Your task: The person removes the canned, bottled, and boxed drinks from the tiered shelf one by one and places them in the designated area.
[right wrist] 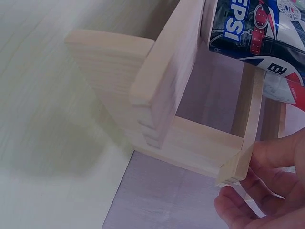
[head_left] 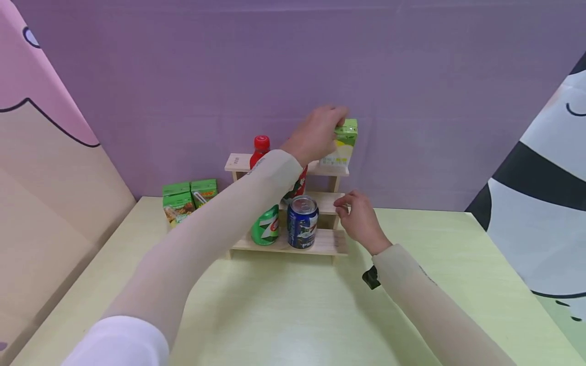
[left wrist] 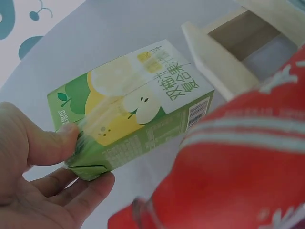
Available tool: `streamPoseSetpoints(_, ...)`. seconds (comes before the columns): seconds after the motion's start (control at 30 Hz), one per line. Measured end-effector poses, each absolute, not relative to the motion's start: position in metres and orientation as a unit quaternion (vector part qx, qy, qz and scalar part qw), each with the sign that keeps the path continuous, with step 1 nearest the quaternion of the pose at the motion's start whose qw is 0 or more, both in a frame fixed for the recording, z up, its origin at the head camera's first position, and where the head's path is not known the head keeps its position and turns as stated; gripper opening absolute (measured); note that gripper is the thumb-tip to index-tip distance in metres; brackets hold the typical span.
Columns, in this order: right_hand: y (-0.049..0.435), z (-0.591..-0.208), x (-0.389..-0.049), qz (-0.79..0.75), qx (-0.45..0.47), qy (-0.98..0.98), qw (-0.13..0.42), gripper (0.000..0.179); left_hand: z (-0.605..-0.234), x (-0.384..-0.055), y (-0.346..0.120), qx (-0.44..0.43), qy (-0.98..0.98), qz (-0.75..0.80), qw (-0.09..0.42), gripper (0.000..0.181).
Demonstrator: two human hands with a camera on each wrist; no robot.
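Observation:
My left hand (head_left: 318, 134) pinches the end of a green and white juice carton (head_left: 344, 145) between thumb and fingers, at the right end of the top tier of a wooden step shelf (head_left: 326, 202). The left wrist view shows the carton's (left wrist: 128, 100) printed fruit. My right hand (head_left: 359, 221) grips the right end of the shelf's middle board, thumb on one side and fingers on the other in the right wrist view. A dark blue Pepsi can (head_left: 303, 223) and a green 7UP can (head_left: 265, 226) stand on the lowest tier.
A red-capped bottle (head_left: 261, 145) stands on the top tier, partly behind my left arm. Another red item (head_left: 300, 184) shows on the middle tier, mostly hidden. Several green cartons (head_left: 177, 201) stand left of the shelf on the pale table (head_left: 284, 310). A purple backdrop rises behind.

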State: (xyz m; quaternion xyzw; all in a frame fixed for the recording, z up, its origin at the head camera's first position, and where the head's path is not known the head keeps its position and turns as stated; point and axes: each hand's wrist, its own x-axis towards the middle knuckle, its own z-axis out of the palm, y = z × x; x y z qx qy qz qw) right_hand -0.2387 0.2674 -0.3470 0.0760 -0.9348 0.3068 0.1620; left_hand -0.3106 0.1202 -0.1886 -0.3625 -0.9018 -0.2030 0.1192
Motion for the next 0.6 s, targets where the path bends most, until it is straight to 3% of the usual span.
streamPoseSetpoints(0.2,0.268,-0.347,-0.239,0.304,0.067,-0.938,0.154,0.014,-0.174,-0.306,0.106,-0.343,-0.896,-0.248,0.132,0.026)
streamPoseSetpoints(0.6,0.267,-0.347,-0.243,0.301,0.085,-0.936,0.161,0.014,-0.131,-0.287,0.059,-0.327,-0.862,-0.293,0.252,0.018)
